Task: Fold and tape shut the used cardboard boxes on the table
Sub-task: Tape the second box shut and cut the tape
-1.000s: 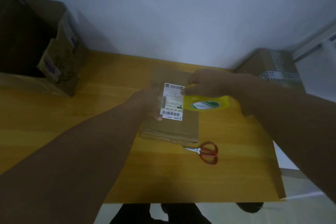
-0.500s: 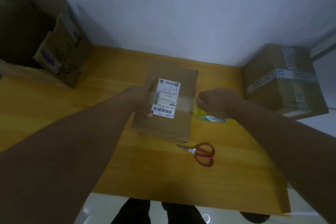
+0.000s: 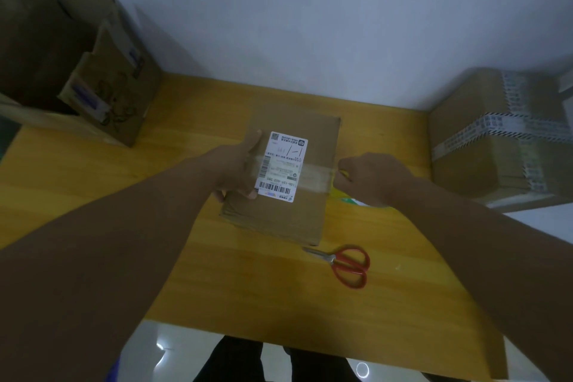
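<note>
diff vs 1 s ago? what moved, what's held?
The right hand carried the tape roll from over the label rightward, past the right edge of the box, drawing a clear tape strip across the top. The left hand stayed pressing the tape's start at the left edge; scissors unmoved.

The box [image 3: 279,214] sits midway on the table [image 3: 217,273]; the left hand [image 3: 235,170] rests on its left side; the right hand [image 3: 372,177] holds the tape roll [image 3: 350,198] beside its right edge; scissors [image 3: 347,263] lie before it; an open box [image 3: 114,96] stands back-left, a taped box [image 3: 496,149] right.
</note>
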